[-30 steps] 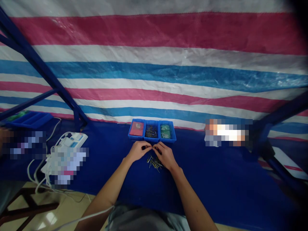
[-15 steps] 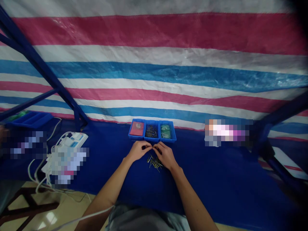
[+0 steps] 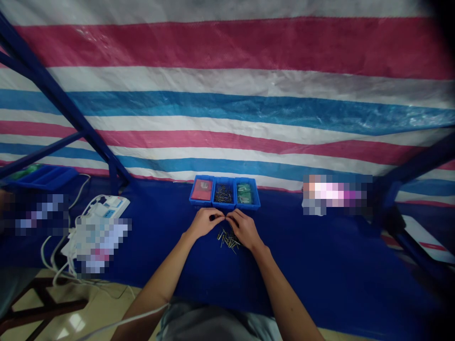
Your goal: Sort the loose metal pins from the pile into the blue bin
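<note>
My left hand (image 3: 204, 222) and my right hand (image 3: 245, 226) meet at the fingertips just in front of the bins, both closed in a pinch. Whatever sits between the fingers is too small to make out. Below them, partly covered by my right hand, lies a loose pile of thin metal screw-like pieces (image 3: 228, 239). Three joined blue bins stand beyond my hands. The left bin holds a red piece (image 3: 202, 191) with a pale item on it. Dark, thin screw-like pieces (image 3: 223, 194) fill the middle one. In the right bin are pale pieces (image 3: 244, 195) on something green.
A white power strip (image 3: 115, 206) with tangled white cables (image 3: 59, 260) lies at left. Behind it is a blue divided tray (image 3: 48, 176). Blue metal frame bars (image 3: 71, 106) slant at both sides. A striped tarp (image 3: 227, 104) hangs behind the blue table (image 3: 320, 270).
</note>
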Action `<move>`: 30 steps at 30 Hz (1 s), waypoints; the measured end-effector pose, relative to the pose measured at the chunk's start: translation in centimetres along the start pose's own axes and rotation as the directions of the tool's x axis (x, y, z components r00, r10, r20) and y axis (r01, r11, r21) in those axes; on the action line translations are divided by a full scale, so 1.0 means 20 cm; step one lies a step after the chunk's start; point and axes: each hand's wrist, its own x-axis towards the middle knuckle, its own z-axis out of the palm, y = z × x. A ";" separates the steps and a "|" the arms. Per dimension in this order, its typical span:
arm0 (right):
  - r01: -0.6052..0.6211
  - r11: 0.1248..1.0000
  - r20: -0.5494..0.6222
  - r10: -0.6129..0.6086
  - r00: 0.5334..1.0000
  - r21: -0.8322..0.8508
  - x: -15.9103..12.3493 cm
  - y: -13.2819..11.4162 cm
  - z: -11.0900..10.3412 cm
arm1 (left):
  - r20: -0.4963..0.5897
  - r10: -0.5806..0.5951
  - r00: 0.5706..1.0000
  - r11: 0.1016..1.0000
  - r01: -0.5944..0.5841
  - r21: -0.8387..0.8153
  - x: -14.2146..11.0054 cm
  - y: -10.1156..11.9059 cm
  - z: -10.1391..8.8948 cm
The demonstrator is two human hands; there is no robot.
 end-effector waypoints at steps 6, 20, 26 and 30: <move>-0.007 1.000 0.005 0.007 1.000 -0.004 0.00 0.00 0.00 | 0.002 0.000 1.000 1.000 0.000 -0.004 0.00 0.00 0.00; -0.012 0.999 0.010 0.012 1.000 -0.033 0.00 0.01 0.01 | 0.003 0.003 1.000 1.000 -0.003 -0.015 0.00 0.00 0.00; -0.017 0.999 0.005 0.017 1.000 -0.044 0.00 0.02 0.01 | -0.005 -0.009 1.000 1.000 0.008 -0.020 0.00 0.00 0.00; -0.024 0.998 0.006 0.025 1.000 -0.054 0.00 0.02 0.01 | 0.001 -0.019 1.000 0.999 0.019 -0.031 0.00 0.00 0.00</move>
